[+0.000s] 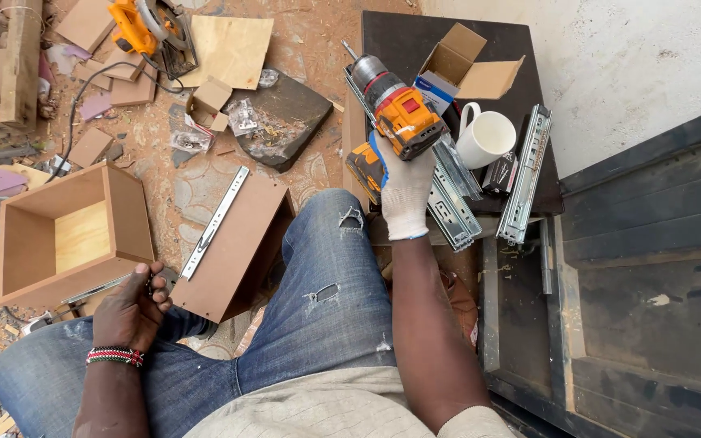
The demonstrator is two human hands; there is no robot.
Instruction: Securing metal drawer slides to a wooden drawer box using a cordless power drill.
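right hand (405, 193): white glove | left wrist: red-black-white beaded band (114, 355) | ripped blue jeans (318, 292)

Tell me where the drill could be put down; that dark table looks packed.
Crowded: the dark table holds a white mug, an open carton and drawer slides. Free patches: its back-left corner behind the drill, and the paved floor between the open wooden box and the slide-fitted panel.

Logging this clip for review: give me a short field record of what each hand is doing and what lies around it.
right hand: gloved right hand grips an orange cordless drill
left hand: bare left hand pinches something small, too small to tell
in front: wooden panel with a metal drawer slide
left: open wooden box
dark table: white mug, open carton, more slides
floor: circular saw
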